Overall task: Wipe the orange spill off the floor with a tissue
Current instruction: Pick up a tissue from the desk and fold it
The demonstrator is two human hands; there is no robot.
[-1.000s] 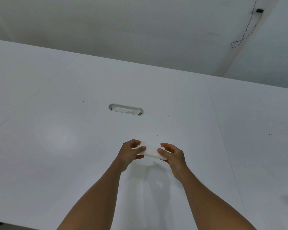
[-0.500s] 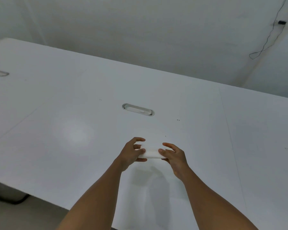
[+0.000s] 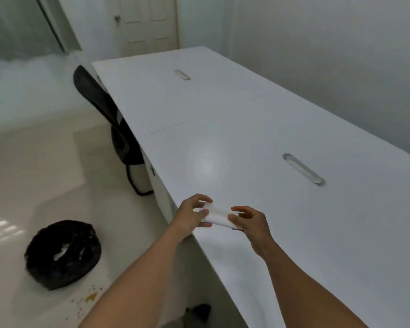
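Head view: my left hand (image 3: 191,215) and right hand (image 3: 251,222) pinch opposite ends of a folded white tissue (image 3: 217,215), fingers curled round it, above the near edge of the white table (image 3: 246,129). Below and left of my grip, orange spill (image 3: 90,297) dots the floor (image 3: 33,166) beside a black bin (image 3: 63,253).

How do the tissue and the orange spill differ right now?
The tissue is white; the orange spill is yellow-orange. The tissue is one folded piece; the spill is scattered blotches and specks. The tissue is held up at the table edge between the left hand and right hand; the spill lies on the floor, unwiped.
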